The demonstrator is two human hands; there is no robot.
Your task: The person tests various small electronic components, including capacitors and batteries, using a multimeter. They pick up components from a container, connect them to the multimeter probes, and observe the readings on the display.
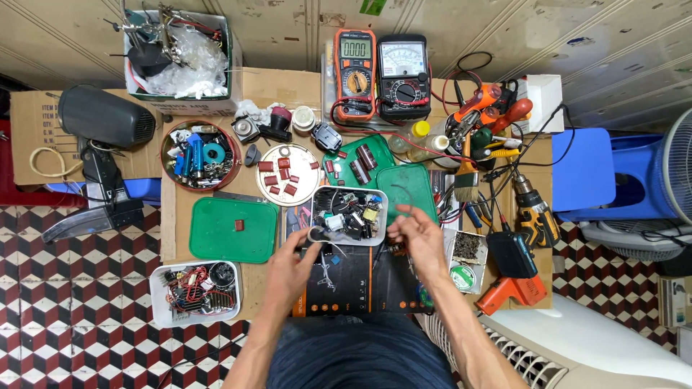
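Note:
My left hand [292,268] pinches a small ring-shaped part [316,234] just below a white tub of mixed electronic parts [350,214]. My right hand [416,240] is raised beside that tub, its fingertips pinching a thin dark wire [408,196] that curves up over a green lid [406,189]. Both hands hover over a dark box with orange print [355,281] lying flat in front of me.
An orange multimeter [355,72] and a black analogue meter [404,75] stand at the back. Red capacitors lie on a round metal plate [287,173]. A green lid [233,229], a tub of wires [195,291], a round tin [199,154], a cordless drill [535,212] and an orange soldering gun [513,289] surround the hands.

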